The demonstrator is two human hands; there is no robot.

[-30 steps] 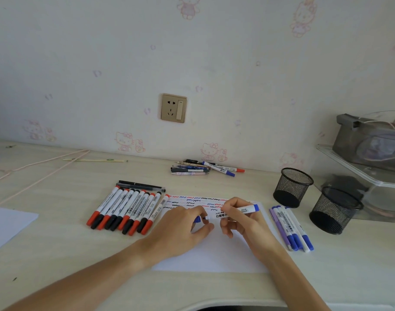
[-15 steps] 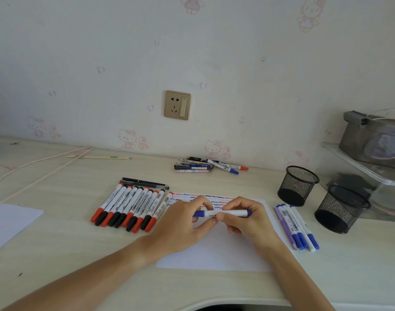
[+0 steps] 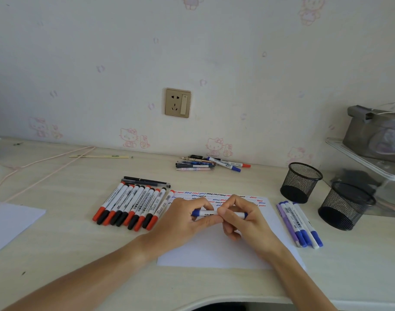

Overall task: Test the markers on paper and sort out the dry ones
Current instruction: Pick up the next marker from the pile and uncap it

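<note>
Both hands hold one blue marker (image 3: 219, 214) level above the white paper (image 3: 214, 250). The fingers (image 3: 203, 221) of the left hand (image 3: 180, 223) pinch its left end; the right hand (image 3: 248, 221) curls around the middle and hides part of the barrel. The small label print is unreadable. Two round black mesh cups (image 3: 301, 182) stand on the pale counter (image 3: 68, 254).

Printed on the white barrel of the blue marker (image 3: 216, 214), a short dark word, roughly "AsWa", only partly legible. Barcode-like labels on the row of red and black markers (image 3: 133, 205) and on the blue markers (image 3: 302, 225), too small to read.
</note>
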